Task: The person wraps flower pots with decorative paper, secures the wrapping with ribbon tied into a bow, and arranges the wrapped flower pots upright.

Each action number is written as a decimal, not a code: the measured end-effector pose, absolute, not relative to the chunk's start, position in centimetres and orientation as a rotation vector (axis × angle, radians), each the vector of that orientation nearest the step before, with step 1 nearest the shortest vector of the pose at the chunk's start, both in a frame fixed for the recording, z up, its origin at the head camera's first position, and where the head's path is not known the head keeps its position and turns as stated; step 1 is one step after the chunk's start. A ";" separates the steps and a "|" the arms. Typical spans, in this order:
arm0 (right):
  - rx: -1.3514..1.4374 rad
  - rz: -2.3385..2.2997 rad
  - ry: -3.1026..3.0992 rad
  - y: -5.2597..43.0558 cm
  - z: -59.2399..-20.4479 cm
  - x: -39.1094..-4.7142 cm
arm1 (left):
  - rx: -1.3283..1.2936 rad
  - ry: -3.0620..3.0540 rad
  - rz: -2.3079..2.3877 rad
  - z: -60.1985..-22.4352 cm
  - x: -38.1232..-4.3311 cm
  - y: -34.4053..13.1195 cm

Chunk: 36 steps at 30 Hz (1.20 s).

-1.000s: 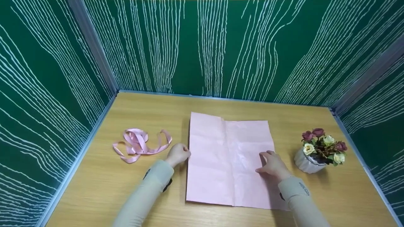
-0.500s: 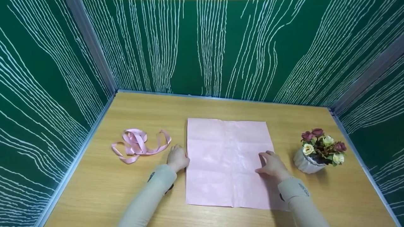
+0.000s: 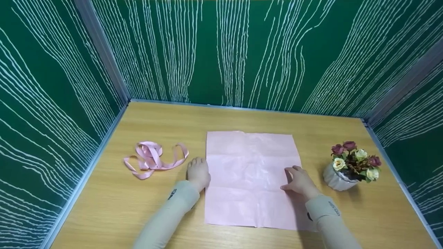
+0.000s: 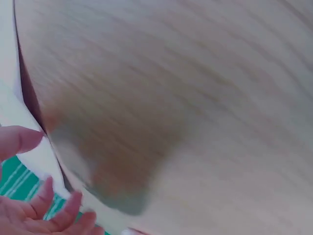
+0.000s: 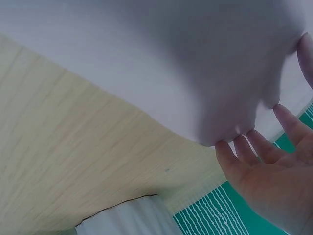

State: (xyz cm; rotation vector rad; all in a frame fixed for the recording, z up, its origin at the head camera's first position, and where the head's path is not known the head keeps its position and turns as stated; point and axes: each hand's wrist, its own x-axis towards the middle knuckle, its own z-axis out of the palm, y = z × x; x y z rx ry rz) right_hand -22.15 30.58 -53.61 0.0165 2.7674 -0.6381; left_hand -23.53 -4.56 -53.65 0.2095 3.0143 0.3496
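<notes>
A creased sheet of pink paper point(image 3: 235, 173) lies nearly flat on the wooden table, with a fold line down its middle. My left hand point(image 3: 199, 173) is at the paper's left edge, fingers pointing away from me. In the left wrist view, that hand's fingers point(image 4: 67, 211) are spread and loose beside the paper point(image 4: 9, 73). On the right part of the sheet rests my right hand point(image 3: 301, 182), thumb and fingers apart. The right wrist view shows its fingertips point(image 5: 225, 149) touching the paper's edge point(image 5: 146, 93), without curling round it.
Left of the paper lies a loosely tangled pink ribbon point(image 3: 152, 157). A white ribbed pot point(image 3: 340, 179) with dark red and cream flowers point(image 3: 358, 160) stands right of my right hand. Green walls point(image 3: 204, 52) with wavy white lines enclose the table point(image 3: 166, 117).
The paper's left half, slightly raised before, has come down flat. My left hand has let go of the left edge and turned palm down beside it. The right hand stays put.
</notes>
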 end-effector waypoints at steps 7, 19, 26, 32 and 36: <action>0.035 -0.652 2.759 30.4 -53.6 -22.3 | 0.549 2.782 0.476 -53.4 -22.5 -3.2; -0.082 -0.626 2.819 30.2 -53.5 -22.1 | 0.538 2.611 0.365 -53.1 -22.6 -3.4; -0.016 -0.664 2.780 30.2 -53.7 -22.1 | 0.523 2.631 0.384 -53.3 -22.6 -3.0; 0.010 -0.683 2.765 30.3 -53.9 -22.0 | 0.521 2.642 0.393 -53.1 -22.4 -2.7; 0.009 -0.677 2.762 30.4 -53.8 -21.9 | 0.524 2.641 0.397 -53.1 -22.4 -2.6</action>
